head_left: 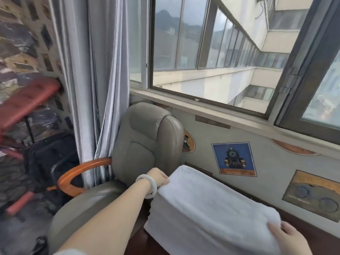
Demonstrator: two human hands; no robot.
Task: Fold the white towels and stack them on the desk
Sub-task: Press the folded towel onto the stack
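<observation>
no legible text, blue train picture (234, 159) — lettering under the engine too blurred

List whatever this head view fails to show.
All in the head view:
- Left hand fingertips: tucked under the towels it grips.
- Right hand: partly cut off by the bottom edge; grip unclear.
- Number of towels: layers too faint to count.
- Desk: mostly covered by the stack.
- Red rack at left: motion-blurred.
</observation>
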